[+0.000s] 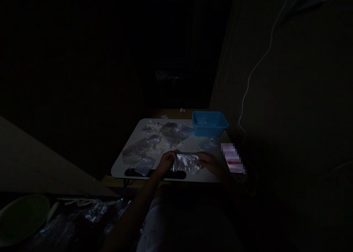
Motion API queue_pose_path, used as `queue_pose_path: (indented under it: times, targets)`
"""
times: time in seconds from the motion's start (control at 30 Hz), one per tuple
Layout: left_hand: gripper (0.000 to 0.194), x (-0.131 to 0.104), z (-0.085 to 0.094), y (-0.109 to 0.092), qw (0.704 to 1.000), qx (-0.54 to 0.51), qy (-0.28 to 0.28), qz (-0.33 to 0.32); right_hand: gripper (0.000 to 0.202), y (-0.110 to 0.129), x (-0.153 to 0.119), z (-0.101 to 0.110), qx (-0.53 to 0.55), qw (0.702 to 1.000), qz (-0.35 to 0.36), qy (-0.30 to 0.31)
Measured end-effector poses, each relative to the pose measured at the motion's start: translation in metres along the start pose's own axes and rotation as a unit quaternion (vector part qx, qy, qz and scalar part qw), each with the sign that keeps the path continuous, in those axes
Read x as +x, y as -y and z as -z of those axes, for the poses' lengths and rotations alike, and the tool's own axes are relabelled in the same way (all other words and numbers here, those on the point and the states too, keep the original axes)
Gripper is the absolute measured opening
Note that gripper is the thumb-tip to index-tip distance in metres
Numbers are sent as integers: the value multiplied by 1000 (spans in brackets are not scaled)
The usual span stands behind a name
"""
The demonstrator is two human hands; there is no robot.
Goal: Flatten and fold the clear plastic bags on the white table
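Note:
A clear plastic bag [187, 163], shiny and wrinkled, is stretched between my two hands over the front of a small white table [201, 176]. My left hand [166, 161] pinches its left edge near the top corner. At the bag's right side, my right hand [207, 161] has its fingers closed on the other edge. More clear plastic bags [168, 134] lie loosely spread over the table's left and middle. One flat bag [145, 166] rests near the front left, partly over a dark slot. The bag's contents, if any, cannot be made out.
A blue plastic basin [210, 124] stands at the table's back right, with crumpled plastic [209, 144] before it. A lit, blurred screen [233, 158] is at the right edge. A white cable [249, 77] hangs along the wall. A green round basin [23, 219] and shiny plastic [96, 211] are lower left.

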State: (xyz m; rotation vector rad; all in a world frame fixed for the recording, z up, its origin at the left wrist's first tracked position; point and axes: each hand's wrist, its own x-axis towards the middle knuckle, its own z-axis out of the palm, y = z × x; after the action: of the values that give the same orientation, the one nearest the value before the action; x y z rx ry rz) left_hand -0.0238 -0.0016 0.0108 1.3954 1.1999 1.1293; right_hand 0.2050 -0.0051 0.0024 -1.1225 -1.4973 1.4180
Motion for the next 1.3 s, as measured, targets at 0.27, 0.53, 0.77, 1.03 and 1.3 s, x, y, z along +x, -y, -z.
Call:
queue_pose_path:
  times: [0.27,0.53,0.77,1.03,1.3]
  targets:
    - [13,3,-3,0,1000,-16,-7,2,26,-6,1,-1,-28,999,-7,-32]
    - [16,2,-5,2,999,-32,25,8,27,-4,0,-2,-42,997,-9,-57]
    - [21,-3,-7,-3,994,-66,83,14,24,-2,3,-3,-55,997,-23,-44]
    - [26,2,-4,2,996,-61,63,36,42,12,-2,1,-49,998,-26,37]
    - [23,9,-5,12,995,-48,74,48,20,7,4,-4,-139,989,-55,0]
